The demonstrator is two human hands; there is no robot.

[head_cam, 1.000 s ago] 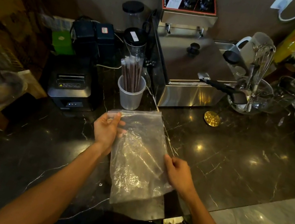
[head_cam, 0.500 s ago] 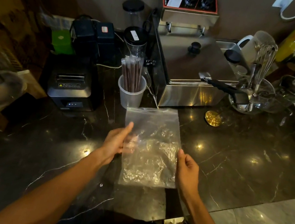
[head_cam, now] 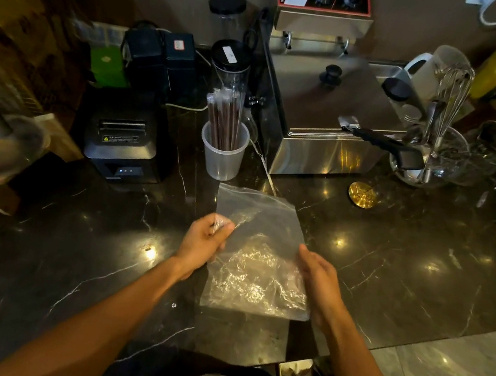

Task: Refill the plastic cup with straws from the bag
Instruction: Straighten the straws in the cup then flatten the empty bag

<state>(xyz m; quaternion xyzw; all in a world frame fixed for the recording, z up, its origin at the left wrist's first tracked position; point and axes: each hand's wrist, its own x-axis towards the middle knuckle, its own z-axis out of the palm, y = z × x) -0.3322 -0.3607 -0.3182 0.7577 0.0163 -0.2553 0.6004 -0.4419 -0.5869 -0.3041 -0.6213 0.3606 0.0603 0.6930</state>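
A clear plastic bag [head_cam: 256,255], flat and with nothing visible inside, is held above the dark marble counter between both hands. My left hand [head_cam: 203,243] pinches its left edge with fingers closed on the crumpled plastic. My right hand [head_cam: 314,272] presses against the bag's right edge, fingers straight. Just beyond the bag stands the translucent plastic cup [head_cam: 222,156], holding a bundle of dark wrapped straws [head_cam: 223,120] that stick up well above its rim.
A black receipt printer [head_cam: 122,139] sits left of the cup. A steel fryer [head_cam: 327,109] with a black handle stands right of it. A gold disc [head_cam: 362,194] lies on the counter. Glass bowls, a whisk [head_cam: 447,100] and a white bin crowd the right.
The bag has turned from slanted to nearly square in front of me and shifted right. My left hand slid down its left edge and closed on it; my right hand moved up its right edge.
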